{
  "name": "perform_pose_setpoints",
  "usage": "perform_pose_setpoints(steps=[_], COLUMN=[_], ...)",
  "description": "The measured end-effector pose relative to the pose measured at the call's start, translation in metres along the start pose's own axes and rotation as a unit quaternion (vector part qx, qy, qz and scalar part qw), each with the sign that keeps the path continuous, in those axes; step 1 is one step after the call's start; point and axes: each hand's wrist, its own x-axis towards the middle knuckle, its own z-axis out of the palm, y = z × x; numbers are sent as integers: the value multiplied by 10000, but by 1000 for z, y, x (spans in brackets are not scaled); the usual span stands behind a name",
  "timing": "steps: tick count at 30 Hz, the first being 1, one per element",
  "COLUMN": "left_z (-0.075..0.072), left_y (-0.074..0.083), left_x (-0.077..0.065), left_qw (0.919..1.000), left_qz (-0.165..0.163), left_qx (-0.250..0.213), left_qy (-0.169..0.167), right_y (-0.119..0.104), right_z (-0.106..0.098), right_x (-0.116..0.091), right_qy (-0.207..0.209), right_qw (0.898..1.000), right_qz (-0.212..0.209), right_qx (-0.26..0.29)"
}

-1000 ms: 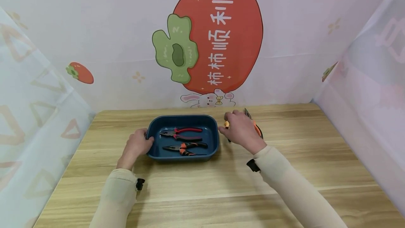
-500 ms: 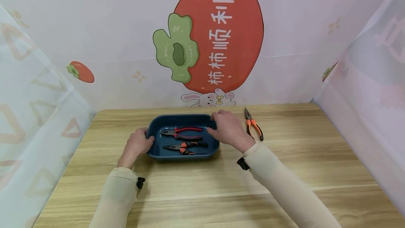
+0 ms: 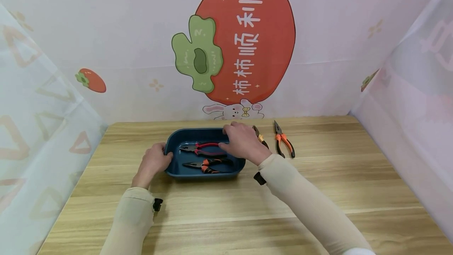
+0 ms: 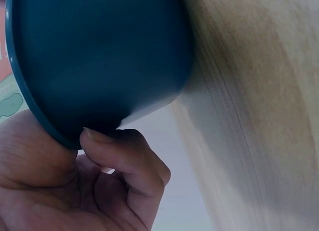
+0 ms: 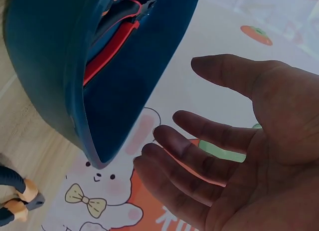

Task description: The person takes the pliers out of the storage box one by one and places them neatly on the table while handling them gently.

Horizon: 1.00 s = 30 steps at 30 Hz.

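In the head view, a dark blue rectangular box (image 3: 203, 177) rests on the table. My left hand (image 3: 153, 165) grips its left end, thumb on one side of the wall and fingers on the other, as the left wrist view shows at the rim (image 4: 30, 99). My right hand (image 3: 244, 141) hovers over the box's right end; in the right wrist view its spread, straight fingers (image 5: 182, 146) hold nothing. Red-handled pliers (image 3: 214, 144) lie inside, partly behind that hand. Closer to me in the box are orange-and-black needle-nose pliers (image 3: 207, 164).
To the right of the box lie yellow-and-black pliers (image 3: 261, 137), partly covered by the right hand. Further right are orange-and-black needle-nose pliers (image 3: 278, 132). A printed cloth wall (image 3: 318, 50) rises behind the wooden table (image 3: 219, 219).
My right hand has moved left from beside the yellow-and-black pliers to above the box, uncovering both pliers on the table. The left hand has kept its place on the box.
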Motion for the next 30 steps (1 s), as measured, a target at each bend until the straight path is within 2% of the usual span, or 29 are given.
perform_pose_setpoints(steps=[18, 30], left_z=[0, 1], left_y=[1, 0], left_x=[0, 1], left_qw=[10000, 10000], left_qz=[-55, -56], left_qx=[-57, -21], left_qy=[-35, -20], right_y=[-14, -22], right_z=[12, 31], right_x=[32, 48], right_qy=[-715, -1084], right_qw=[9974, 9940], right_qz=[50, -136], right_qx=[101, -43])
